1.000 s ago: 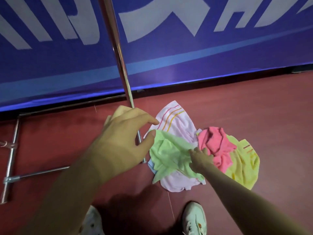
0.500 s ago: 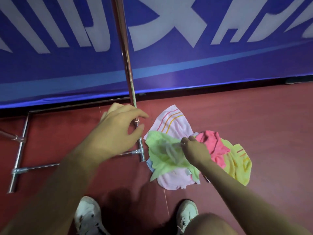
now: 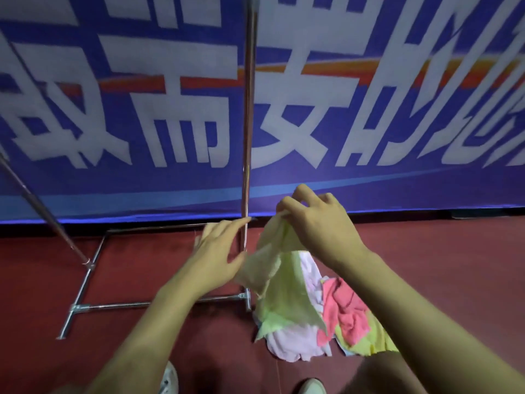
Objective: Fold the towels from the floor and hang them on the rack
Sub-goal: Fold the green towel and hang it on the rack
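A light green towel (image 3: 279,282) hangs in the air above the pile. My right hand (image 3: 318,223) pinches its top edge. My left hand (image 3: 218,254) reaches toward the towel's left side with fingers spread, its fingertips at the cloth. Below on the red floor lie a pale pink towel (image 3: 292,341), a deep pink towel (image 3: 345,308) and a yellow towel (image 3: 366,344) in a heap. The metal rack's upright pole (image 3: 247,115) rises just left of the lifted towel, and its base bars (image 3: 147,304) lie on the floor.
A blue banner (image 3: 369,166) with large white characters stands close behind the rack. A slanted rack bar (image 3: 42,214) runs down at the left. My shoes (image 3: 170,378) show at the bottom edge. Red floor (image 3: 440,257) spreads to the right.
My right hand has lifted the green towel up off the pile. My left hand has moved right toward it. The view has tilted upward.
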Demonstrator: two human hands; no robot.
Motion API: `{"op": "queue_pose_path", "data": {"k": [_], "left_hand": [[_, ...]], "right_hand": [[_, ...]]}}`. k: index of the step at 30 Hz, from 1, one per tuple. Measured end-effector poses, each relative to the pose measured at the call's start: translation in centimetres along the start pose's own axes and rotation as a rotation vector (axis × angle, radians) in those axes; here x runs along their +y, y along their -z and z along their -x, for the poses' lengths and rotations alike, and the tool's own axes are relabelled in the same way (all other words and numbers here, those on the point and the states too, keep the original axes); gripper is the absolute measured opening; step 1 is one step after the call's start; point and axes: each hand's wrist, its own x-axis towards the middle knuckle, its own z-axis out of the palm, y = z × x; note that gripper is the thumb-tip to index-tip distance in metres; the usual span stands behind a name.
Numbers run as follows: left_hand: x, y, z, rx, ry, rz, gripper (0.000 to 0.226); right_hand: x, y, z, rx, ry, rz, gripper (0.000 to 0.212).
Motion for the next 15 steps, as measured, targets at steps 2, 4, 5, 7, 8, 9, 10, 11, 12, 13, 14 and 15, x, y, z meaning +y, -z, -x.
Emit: {"op": "queue_pose_path", "data": {"k": [2,4,5,7,8,9,10,11,12,13,14,15], "left_hand": [[0.7,0.7,0.7,0.002,-0.041,0.042,0.063],[0.7,1.4,1.2,-0.004,-0.079,0.084,0.052],[0.5,1.6,1.5,-0.008,-0.104,0.097,0.044],[0.2,2.0,2.0,-0.013,-0.136,0.108,0.021],[0.0,2.1,2.3,-0.011,-0.145,0.098,0.011],[-0.2,2.4,2.5,0.001,-0.154,0.087,0.011],[-0.6,2.7,2.4,0.023,-0.167,0.086,0.015],[-0.9,3.1,2.3,0.050,-0.168,0.105,0.015],[-1.4,3.6,2.1,0.088,-0.159,0.136,0.013],[-1.6,4.2,1.9,0.132,-0.139,0.166,0.010],[-1.9,4.8,1.6,0.176,-0.112,0.196,0.011],[-2.0,5.4,1.4,0.212,-0.088,0.223,0.013]], "right_hand": [[-2.0,1.3,0.1,0.045,0.014,-0.092,0.034],[-3.7,1.3,0.5,0.052,0.006,-0.196,0.036],[-4.3,0.8,0.9,0.057,-0.012,-0.247,0.036],[-5.5,-0.5,2.0,0.051,-0.037,-0.364,0.035],[-6.0,-1.1,2.4,0.029,-0.054,-0.443,0.033],[-6.5,-1.5,2.3,0.005,-0.089,-0.537,0.029],[-6.7,-1.7,2.1,-0.006,-0.119,-0.595,0.024],[-6.8,-1.8,1.7,0.004,-0.138,-0.609,0.023],[-6.6,-1.8,1.2,0.004,-0.136,-0.584,0.029],[-6.2,-1.9,0.7,-0.021,-0.145,-0.578,0.038],[-5.7,-1.8,0.3,-0.065,-0.154,-0.574,0.043],[-5.2,-2.0,-0.1,-0.111,-0.159,-0.574,0.041]]}}
